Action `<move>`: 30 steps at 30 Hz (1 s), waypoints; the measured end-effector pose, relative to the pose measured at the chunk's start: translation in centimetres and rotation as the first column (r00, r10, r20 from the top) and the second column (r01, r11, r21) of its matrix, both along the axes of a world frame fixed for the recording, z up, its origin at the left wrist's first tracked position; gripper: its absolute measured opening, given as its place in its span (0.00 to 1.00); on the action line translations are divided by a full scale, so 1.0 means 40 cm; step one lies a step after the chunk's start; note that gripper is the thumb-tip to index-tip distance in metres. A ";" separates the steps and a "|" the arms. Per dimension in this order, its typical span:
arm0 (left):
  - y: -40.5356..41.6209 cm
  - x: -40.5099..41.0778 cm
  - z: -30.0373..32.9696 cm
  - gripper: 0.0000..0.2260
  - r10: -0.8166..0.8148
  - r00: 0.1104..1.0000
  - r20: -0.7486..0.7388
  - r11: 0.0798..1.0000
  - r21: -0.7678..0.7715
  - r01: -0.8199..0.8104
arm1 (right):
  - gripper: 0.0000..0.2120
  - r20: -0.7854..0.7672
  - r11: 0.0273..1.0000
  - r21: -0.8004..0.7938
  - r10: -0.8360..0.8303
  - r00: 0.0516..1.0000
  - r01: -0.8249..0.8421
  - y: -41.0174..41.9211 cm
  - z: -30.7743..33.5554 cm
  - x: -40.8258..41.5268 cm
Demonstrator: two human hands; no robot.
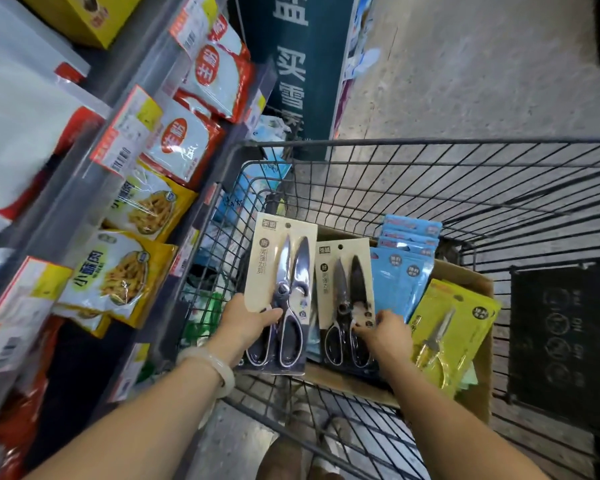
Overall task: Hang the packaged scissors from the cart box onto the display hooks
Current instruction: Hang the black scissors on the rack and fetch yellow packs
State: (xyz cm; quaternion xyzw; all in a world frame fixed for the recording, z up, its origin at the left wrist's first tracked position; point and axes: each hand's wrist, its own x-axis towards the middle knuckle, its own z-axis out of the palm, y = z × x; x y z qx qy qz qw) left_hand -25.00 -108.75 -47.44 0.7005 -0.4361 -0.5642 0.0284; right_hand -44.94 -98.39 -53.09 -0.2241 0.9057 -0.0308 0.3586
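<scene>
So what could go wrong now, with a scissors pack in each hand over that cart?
1. The left hand holds its scissors pack only by the lower edge, so the pack might tip or slip.
2. The right hand just pinches the second pack standing in the box; lifting it may drag out the blue packs beside it.

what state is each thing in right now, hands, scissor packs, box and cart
left hand: grips first scissors pack, lifted, upright
right hand: pinches second scissors pack, standing in cardboard box
blue packs: upright in box
yellow pack: leaning in box
cardboard box: open, in cart
</scene>
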 end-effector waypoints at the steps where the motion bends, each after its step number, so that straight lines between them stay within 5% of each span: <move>1: 0.000 0.003 0.003 0.21 -0.009 1.000 0.009 1.000 -0.006 0.009 | 0.15 0.060 0.999 -0.021 -0.033 0.998 0.035 0.001 0.002 0.001; 9: -0.015 -0.007 0.076 0.16 -0.021 0.998 -0.055 0.998 -0.059 0.018 | 0.11 0.241 0.984 -0.122 -0.095 0.966 0.128 0.020 0.070 -0.013; 14: -0.009 -0.001 0.156 0.13 0.007 0.993 -0.119 0.991 -0.132 -0.022 | 0.17 0.560 0.896 -0.216 -0.212 0.801 0.389 -0.003 0.140 -0.050; 18: 0.024 -0.001 0.240 0.08 0.041 0.974 -0.221 0.976 -0.199 -0.086 | 0.18 0.676 0.876 -0.319 -0.057 0.735 0.361 -0.037 0.239 -0.065; 30: 0.345 0.151 0.507 0.08 0.268 0.895 -0.356 0.833 -0.381 -0.401 | 0.16 0.664 0.787 -0.612 0.463 0.586 0.072 0.044 0.591 0.057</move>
